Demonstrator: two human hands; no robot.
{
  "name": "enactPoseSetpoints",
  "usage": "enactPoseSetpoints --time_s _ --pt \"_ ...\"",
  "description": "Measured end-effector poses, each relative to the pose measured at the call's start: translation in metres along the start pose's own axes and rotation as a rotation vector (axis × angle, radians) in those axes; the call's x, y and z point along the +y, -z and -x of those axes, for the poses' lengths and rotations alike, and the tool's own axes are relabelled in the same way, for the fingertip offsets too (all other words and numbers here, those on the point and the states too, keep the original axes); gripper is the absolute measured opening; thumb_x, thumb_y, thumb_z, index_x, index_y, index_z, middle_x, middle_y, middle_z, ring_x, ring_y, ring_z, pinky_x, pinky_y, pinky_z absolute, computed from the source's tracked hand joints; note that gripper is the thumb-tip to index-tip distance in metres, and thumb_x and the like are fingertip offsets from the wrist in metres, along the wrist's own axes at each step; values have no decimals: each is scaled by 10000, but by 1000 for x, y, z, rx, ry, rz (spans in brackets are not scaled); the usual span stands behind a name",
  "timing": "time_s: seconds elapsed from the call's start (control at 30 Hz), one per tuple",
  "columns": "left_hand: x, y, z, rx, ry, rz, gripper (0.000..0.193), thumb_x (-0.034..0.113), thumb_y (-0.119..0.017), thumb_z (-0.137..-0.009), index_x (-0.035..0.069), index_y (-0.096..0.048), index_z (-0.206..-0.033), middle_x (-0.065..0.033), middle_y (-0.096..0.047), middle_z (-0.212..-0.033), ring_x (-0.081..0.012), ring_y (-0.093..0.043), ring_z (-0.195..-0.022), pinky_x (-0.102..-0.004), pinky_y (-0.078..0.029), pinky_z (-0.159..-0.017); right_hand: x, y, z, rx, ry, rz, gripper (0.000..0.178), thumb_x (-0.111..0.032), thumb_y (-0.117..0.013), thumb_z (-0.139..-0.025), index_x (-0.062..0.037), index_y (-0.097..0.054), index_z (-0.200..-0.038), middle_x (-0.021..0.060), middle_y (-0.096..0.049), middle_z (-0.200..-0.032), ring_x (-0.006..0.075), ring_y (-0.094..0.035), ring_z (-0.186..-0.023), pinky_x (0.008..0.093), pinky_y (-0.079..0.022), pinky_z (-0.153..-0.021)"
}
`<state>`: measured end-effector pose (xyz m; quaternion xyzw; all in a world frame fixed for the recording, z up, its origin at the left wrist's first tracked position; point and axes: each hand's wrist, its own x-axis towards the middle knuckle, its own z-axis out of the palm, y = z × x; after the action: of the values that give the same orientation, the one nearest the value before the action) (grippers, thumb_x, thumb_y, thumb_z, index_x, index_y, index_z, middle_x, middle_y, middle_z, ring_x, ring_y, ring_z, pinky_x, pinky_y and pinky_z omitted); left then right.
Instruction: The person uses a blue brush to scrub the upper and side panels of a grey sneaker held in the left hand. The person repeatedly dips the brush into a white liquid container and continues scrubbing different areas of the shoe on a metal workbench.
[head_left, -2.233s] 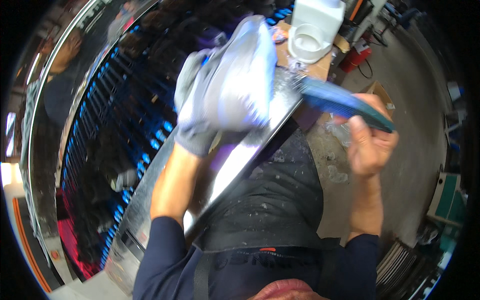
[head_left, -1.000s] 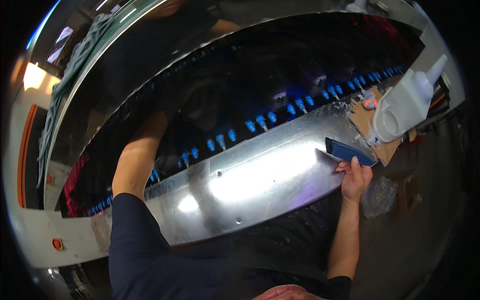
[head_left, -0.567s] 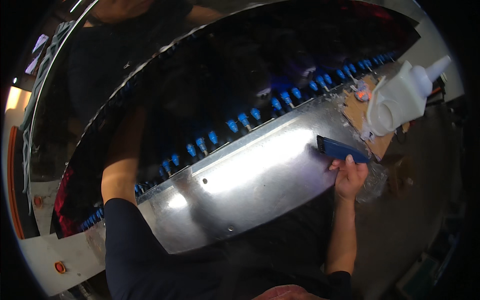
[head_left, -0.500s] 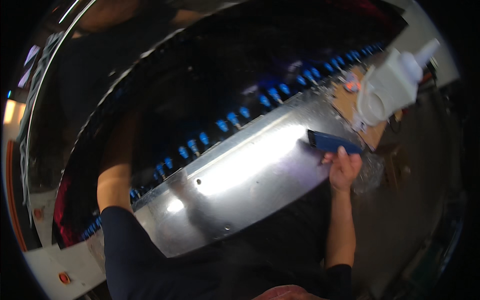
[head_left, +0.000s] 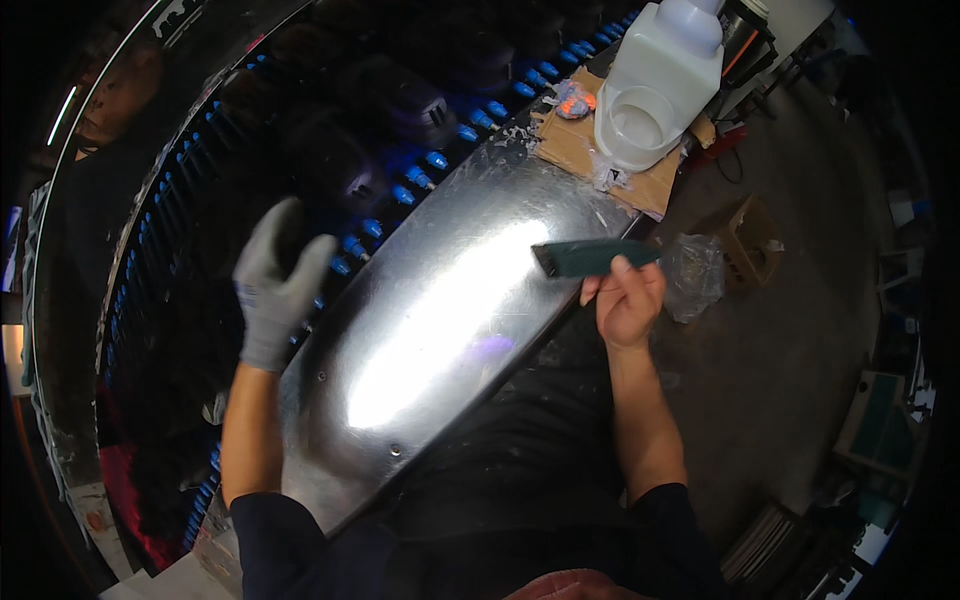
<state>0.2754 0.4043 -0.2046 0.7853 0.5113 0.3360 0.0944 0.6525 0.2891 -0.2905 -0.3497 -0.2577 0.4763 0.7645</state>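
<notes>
My left hand [head_left: 275,285] wears a grey glove. Its thumb stands apart from the fingers, and nothing shows in its grasp. It hovers at the left end of the row of blue fittings [head_left: 357,245] in front of the dark machine interior. My bare right hand [head_left: 630,305] grips a dark blue-green, tapered handheld tool [head_left: 595,258] by its right end. The tool's black end points left over the shiny metal ledge [head_left: 470,330]; its exact kind is unclear.
A white plastic bottle [head_left: 675,65] stands on a cardboard piece [head_left: 655,190] at the ledge's far end, beside an orange-and-grey lump [head_left: 575,102]. Past my right hand are crumpled clear plastic [head_left: 695,275] and an open cardboard box [head_left: 745,240].
My left hand has come back out of the dark interior, where it was hidden, and is now open in sight. My right hand still holds the tool. The whole view has turned and shifted rightward.
</notes>
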Motion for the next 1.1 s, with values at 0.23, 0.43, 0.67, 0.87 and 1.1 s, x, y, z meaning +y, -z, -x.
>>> enactPoseSetpoints --time_s 0.23,0.43,0.67,0.87,1.1 --pt "72 -93 -106 171 567 110 701 572 -850 -868 -32 -709 -1196 -164 -720 -1117 -264 -704 -1167 -402 -579 -993 17 7 -57 166 143 96 137 -114 -649 -1036 15 -680 -1003 107 -713 -795 168 -663 -633 293 -545 -592" --pt "54 -158 -184 -1 830 199 750 681 -682 -926 107 -696 -1407 -212 -634 -1465 -318 -564 -1384 -403 -401 -1175 26 2 -55 155 174 180 145 -99 -640 -1034 39 -676 -1060 99 -712 -802 149 -658 -640 272 -545 -620" --pt "42 -183 -172 126 755 91 703 605 -641 -979 45 -674 -1402 -215 -667 -1389 -334 -574 -1353 -399 -413 -1155 28 3 -51 138 165 267 102 -59 -657 -1011 36 -687 -1035 93 -717 -803 130 -661 -648 266 -549 -627" --pt "36 -181 -165 103 818 170 631 534 -647 -1001 35 -684 -1384 -191 -691 -1342 -309 -613 -1278 -388 -448 -1109 31 4 -52 146 201 244 107 -66 -666 -1013 36 -692 -1031 83 -714 -789 123 -659 -654 264 -548 -615" --pt "20 -173 -166 60 880 586 547 452 -653 -1025 23 -697 -1363 -162 -718 -1286 -280 -657 -1191 -375 -489 -1054 39 4 -50 187 160 254 178 -153 -704 -1021 16 -691 -966 78 -711 -764 111 -639 -620 255 -521 -586"
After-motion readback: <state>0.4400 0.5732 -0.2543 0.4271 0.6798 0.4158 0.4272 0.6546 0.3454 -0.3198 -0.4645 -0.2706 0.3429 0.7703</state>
